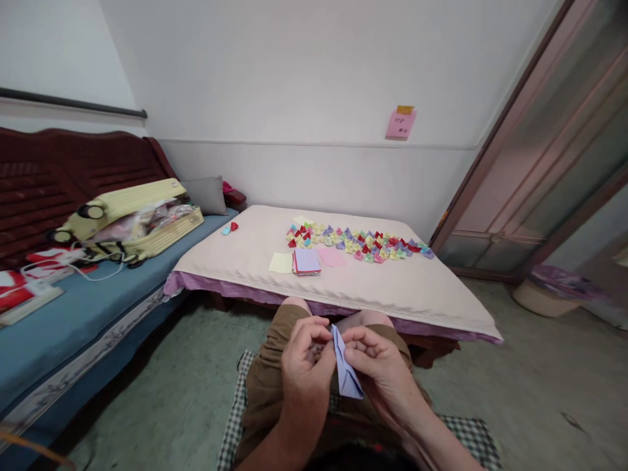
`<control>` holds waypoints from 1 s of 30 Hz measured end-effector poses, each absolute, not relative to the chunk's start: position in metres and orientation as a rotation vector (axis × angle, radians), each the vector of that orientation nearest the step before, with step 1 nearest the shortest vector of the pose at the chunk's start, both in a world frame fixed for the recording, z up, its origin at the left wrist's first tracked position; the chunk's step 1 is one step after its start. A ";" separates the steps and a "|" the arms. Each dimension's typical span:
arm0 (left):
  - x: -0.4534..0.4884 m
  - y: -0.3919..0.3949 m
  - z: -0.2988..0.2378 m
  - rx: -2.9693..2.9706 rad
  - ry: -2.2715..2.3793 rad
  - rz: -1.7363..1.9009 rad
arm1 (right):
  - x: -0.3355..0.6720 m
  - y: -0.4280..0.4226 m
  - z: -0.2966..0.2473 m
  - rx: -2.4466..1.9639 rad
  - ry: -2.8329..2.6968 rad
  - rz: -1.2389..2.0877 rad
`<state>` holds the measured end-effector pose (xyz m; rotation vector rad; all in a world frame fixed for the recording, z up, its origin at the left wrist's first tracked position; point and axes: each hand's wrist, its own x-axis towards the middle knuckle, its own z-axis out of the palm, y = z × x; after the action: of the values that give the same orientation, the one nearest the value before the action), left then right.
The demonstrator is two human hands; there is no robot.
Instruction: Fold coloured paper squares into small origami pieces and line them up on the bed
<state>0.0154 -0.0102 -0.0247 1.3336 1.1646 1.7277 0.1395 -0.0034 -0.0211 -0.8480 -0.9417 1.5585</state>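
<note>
Between my two hands, above my lap, is a folded piece of lavender origami paper point(347, 374), narrow at the top and wider at its lower end. My left hand point(308, 360) pinches its upper left edge between thumb and fingers. From the other side, my right hand point(375, 360) grips the upper right edge with thumb and forefinger. On the table ahead lies a stack of square paper point(307, 260) with a lavender sheet on top. A pale yellow sheet point(280, 263) lies left of the stack, a pink sheet point(332, 256) right of it.
Many small folded paper pieces point(363, 242) in several colours spread across the table point(235, 258). Two more, one red point(234, 226) and one blue point(226, 230), sit at its left. A part-open yellow suitcase point(137, 203) rests on the blue-covered bench. A lined bin point(544, 294) stands at right.
</note>
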 end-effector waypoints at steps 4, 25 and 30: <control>0.013 -0.013 -0.022 1.443 1.235 1.701 | 0.140 -0.003 -0.022 -0.847 -0.940 1.559; -0.001 -0.002 -0.009 1.188 1.009 1.236 | 0.154 -0.002 -0.016 -0.982 -1.263 1.227; -0.002 0.001 -0.010 1.161 1.001 1.219 | 0.156 -0.004 -0.005 -1.010 -1.585 0.945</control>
<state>-0.0018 0.0008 -0.0101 1.1613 1.0008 1.2188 0.1558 -0.0045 -0.0051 -1.0099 -1.5848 0.9455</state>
